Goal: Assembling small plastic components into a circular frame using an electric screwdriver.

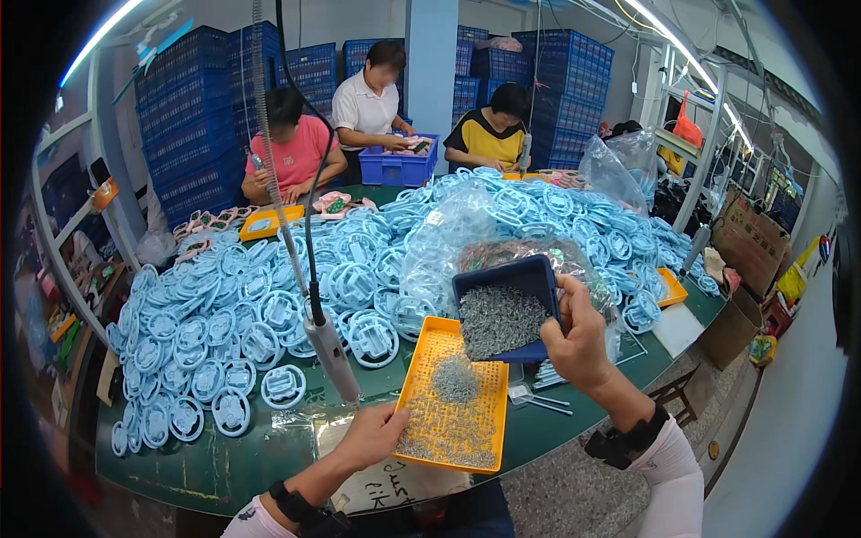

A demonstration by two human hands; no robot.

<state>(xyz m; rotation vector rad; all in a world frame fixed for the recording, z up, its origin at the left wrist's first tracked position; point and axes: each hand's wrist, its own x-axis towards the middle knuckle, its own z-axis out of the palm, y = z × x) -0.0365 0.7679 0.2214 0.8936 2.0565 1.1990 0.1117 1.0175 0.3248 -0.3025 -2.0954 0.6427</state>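
Note:
My left hand (372, 437) grips the left edge of a shallow yellow tray (496, 394) whose floor is dotted with rows of small holes. Small silvery screws (456, 380) lie heaped in the tray's upper middle and scattered over its lower half. In my right hand (583, 336) is a dark blue bin (536, 273), held by its right side and tilted above the tray's upper right corner. Many more screws (502, 318) fill the bin. An electric screwdriver (332, 359) hangs on a coiled spring and black cable just left of the tray.
Light blue plastic wheel-shaped parts (278, 309) are piled across the green table (269, 448). White sticks (543, 401) lie right of the tray. A clear plastic bag (448, 238) rests on the pile. Three people work across the table, one beside a blue crate (399, 168). Stacked blue crates (188, 125) stand behind.

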